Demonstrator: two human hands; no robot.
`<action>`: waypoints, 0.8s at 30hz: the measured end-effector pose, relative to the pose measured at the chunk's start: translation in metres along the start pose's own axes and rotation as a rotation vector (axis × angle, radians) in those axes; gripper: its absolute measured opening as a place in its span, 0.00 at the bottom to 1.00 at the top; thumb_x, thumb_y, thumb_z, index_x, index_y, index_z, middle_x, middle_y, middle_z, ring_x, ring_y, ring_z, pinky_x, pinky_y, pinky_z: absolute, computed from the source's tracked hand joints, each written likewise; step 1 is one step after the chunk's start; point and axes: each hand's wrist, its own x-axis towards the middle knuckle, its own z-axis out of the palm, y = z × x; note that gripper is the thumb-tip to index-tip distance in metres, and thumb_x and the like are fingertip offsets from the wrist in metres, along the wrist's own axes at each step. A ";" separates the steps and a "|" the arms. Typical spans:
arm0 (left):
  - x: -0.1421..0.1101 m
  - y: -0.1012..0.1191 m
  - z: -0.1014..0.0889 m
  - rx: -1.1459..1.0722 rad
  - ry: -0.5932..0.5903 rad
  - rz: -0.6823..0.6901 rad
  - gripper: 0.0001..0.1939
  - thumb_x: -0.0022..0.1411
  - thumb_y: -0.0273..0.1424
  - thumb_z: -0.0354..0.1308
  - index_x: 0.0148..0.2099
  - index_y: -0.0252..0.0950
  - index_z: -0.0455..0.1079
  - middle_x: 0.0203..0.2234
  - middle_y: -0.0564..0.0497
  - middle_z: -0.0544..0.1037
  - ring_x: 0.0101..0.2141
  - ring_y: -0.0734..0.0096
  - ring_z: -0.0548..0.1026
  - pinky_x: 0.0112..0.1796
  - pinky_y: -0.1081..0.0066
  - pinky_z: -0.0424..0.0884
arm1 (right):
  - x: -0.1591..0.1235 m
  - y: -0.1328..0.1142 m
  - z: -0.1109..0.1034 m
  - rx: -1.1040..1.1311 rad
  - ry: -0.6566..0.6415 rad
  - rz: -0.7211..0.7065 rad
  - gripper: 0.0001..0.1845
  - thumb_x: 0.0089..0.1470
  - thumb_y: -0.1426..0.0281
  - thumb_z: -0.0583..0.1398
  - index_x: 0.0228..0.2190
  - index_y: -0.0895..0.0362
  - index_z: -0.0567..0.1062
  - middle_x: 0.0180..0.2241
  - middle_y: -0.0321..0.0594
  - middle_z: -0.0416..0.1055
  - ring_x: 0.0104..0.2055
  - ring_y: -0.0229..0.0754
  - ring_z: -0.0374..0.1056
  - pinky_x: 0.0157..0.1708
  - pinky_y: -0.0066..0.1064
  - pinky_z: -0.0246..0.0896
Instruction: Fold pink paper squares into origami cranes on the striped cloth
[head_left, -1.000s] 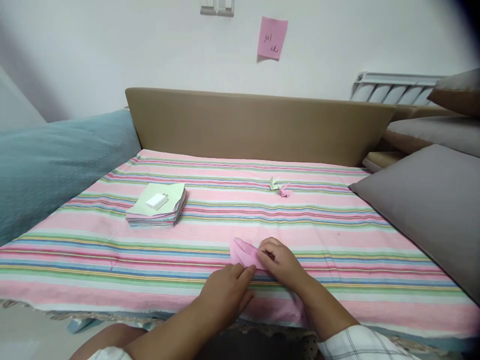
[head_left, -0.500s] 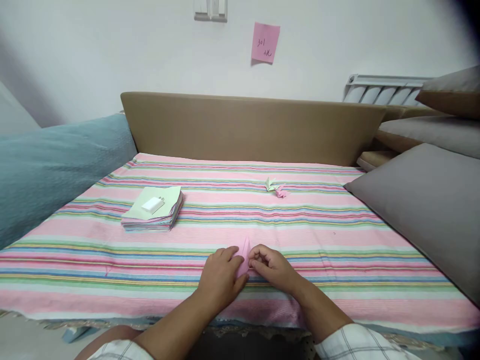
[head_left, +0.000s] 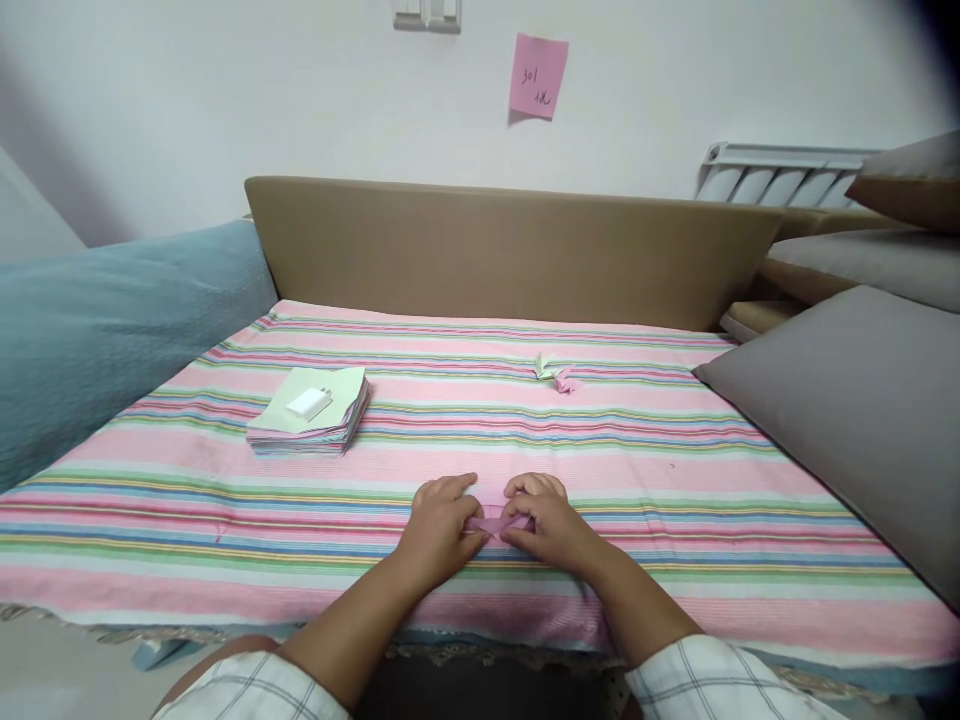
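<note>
The left hand (head_left: 442, 522) and the right hand (head_left: 546, 522) face each other near the front edge of the striped cloth (head_left: 225, 580), both closed on a folded piece of pink paper (head_left: 492, 524). The left hand pinches the paper's left end between thumb and fingers; the right hand pinches its right end in the same way, with its other fingers curled. The pink paper lies between the two hands, low over the cloth, its middle part showing between the fingertips; its exact folds are too small and too covered to tell.

Farther back on the cloth, a little to the right of the pink paper, sit two small folded paper figures, a pale green figure (head_left: 543, 369) and a pink figure (head_left: 568, 384), right beside each other. To the left, well apart from the hands, stands a stack of paper (head_left: 306, 442) with a pale green sheet on top, and a white plug adapter (head_left: 309, 403) lies on that sheet.

A brown padded panel (head_left: 487, 255) runs along the back of the cloth. A blue cushion (head_left: 135, 330) borders the left side, and a large gray cushion (head_left: 847, 380) leans over the right side, near other piled cushions (head_left: 892, 260). On the white wall (head_left: 300, 100) behind, a pink note (head_left: 538, 77) with handwriting hangs to the right of the white switches (head_left: 427, 15)
</note>
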 end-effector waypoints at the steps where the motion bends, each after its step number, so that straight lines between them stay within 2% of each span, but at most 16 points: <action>1: 0.001 0.000 0.000 -0.011 -0.009 -0.016 0.08 0.49 0.32 0.62 0.35 0.40 0.72 0.55 0.49 0.65 0.53 0.59 0.61 0.52 0.56 0.56 | 0.001 0.001 0.001 0.011 -0.005 0.011 0.06 0.43 0.67 0.64 0.28 0.50 0.76 0.41 0.37 0.66 0.46 0.44 0.59 0.50 0.41 0.45; 7: 0.007 0.001 -0.001 -0.058 -0.065 -0.070 0.04 0.51 0.33 0.63 0.33 0.43 0.74 0.56 0.51 0.64 0.54 0.58 0.61 0.52 0.54 0.54 | 0.003 0.002 0.004 0.007 -0.026 0.030 0.03 0.46 0.67 0.63 0.27 0.48 0.78 0.46 0.37 0.65 0.51 0.46 0.56 0.51 0.41 0.46; 11: 0.010 0.003 -0.002 -0.052 -0.084 -0.085 0.02 0.52 0.33 0.62 0.32 0.42 0.74 0.55 0.51 0.66 0.54 0.57 0.61 0.51 0.53 0.54 | 0.004 0.001 0.003 0.000 -0.051 0.028 0.04 0.47 0.65 0.62 0.29 0.48 0.78 0.50 0.37 0.63 0.53 0.47 0.55 0.52 0.43 0.45; 17: 0.012 0.005 -0.003 -0.048 -0.107 -0.088 0.04 0.52 0.34 0.62 0.34 0.47 0.75 0.56 0.52 0.64 0.54 0.55 0.60 0.51 0.49 0.53 | 0.007 -0.001 0.003 -0.034 -0.072 0.020 0.05 0.49 0.65 0.62 0.29 0.49 0.79 0.54 0.38 0.61 0.57 0.50 0.51 0.54 0.45 0.43; 24: 0.014 0.004 -0.002 0.001 -0.119 -0.043 0.03 0.53 0.33 0.61 0.33 0.43 0.75 0.54 0.50 0.66 0.54 0.55 0.61 0.50 0.49 0.55 | 0.009 -0.002 0.001 -0.092 -0.091 -0.030 0.05 0.50 0.66 0.60 0.29 0.50 0.77 0.54 0.38 0.61 0.58 0.49 0.49 0.54 0.45 0.42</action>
